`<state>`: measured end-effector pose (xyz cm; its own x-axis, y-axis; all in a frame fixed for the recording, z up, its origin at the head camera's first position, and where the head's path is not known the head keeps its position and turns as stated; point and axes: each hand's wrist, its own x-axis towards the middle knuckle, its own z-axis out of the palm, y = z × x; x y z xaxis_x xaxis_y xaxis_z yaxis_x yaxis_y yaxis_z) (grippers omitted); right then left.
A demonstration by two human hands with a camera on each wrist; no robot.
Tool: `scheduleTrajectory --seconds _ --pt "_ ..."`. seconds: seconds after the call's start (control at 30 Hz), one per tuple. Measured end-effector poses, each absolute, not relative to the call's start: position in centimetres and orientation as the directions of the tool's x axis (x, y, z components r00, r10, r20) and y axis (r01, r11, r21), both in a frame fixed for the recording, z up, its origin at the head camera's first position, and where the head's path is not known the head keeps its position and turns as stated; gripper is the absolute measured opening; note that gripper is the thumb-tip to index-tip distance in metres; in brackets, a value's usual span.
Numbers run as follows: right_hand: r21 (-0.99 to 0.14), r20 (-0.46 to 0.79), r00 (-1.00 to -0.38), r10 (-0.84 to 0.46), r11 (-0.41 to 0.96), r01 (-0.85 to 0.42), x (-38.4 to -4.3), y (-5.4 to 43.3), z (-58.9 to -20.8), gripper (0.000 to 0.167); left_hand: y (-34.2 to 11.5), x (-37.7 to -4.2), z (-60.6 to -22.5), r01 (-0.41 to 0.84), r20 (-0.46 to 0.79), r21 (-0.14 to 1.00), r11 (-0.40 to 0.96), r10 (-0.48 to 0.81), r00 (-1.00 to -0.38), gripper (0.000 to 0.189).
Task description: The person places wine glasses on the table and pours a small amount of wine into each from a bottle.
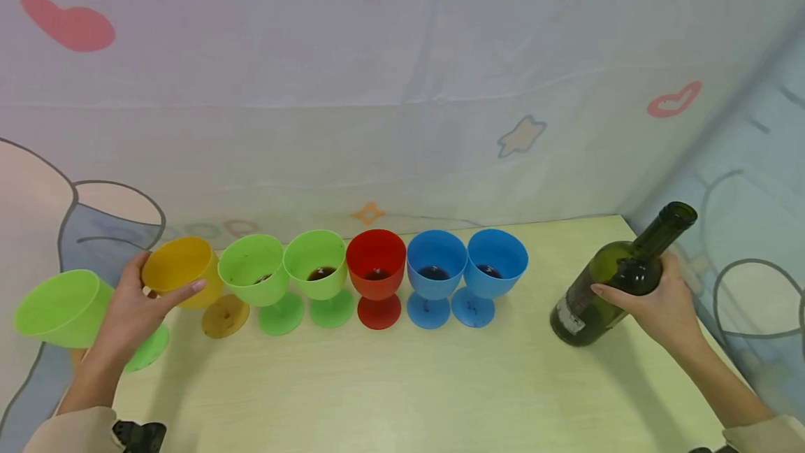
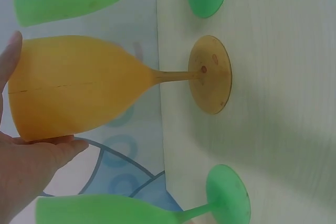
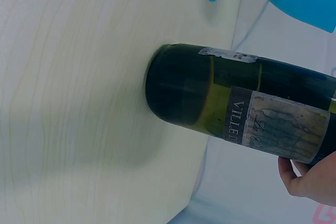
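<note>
My left hand holds a yellow plastic goblet by its bowl, thumb on the near side and fingers around the left. In the left wrist view, the yellow goblet has its foot on the table, with the hand close to the rim. At the right, my right hand grips a dark green wine bottle around its upper body below the neck. This bottle has a label and dark liquid low inside, and its base is at the tabletop in the right wrist view.
Left of the yellow goblet stands a green goblet, partly behind my left hand. To its right runs a row: two green goblets, a red goblet and two blue goblets, with dark liquid inside. A printed cloth hangs behind the pale wooden table.
</note>
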<state>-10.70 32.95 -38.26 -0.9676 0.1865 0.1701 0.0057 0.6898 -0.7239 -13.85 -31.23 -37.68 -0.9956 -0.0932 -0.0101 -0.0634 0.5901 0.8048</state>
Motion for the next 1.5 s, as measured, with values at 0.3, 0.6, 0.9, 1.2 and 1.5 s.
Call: scheduleTrajectory --seconds 0.3,0.6,0.9,1.2,1.5 --pt "-0.720 0.185 -0.965 0.187 0.694 -0.004 -10.8 32.8 -38.2 0.081 -31.2 -13.9 -38.0 -0.065 0.003 0.826 0.561 -0.119 -0.993 0.096" --pt "-0.729 0.173 -0.967 0.184 0.684 0.000 -10.8 32.7 -38.1 0.081 -31.0 -13.7 -38.1 -0.089 0.006 0.830 0.550 -0.167 -0.986 0.095" --pt "-0.721 0.169 -0.969 0.181 0.692 0.004 -10.7 32.9 -38.2 0.083 -30.4 -13.2 -38.2 -0.101 0.010 0.850 0.516 -0.208 -0.978 0.095" --pt "-0.710 0.187 -0.965 0.181 0.704 -0.006 -10.6 32.9 -38.2 0.083 -29.9 -12.0 -37.8 -0.120 0.006 0.847 0.517 -0.235 -0.972 0.096" --pt "-0.703 0.179 -0.969 0.171 0.711 -0.004 -10.5 32.5 -38.1 0.084 -29.2 -10.2 -36.9 -0.144 -0.001 0.827 0.544 -0.254 -0.967 0.097"
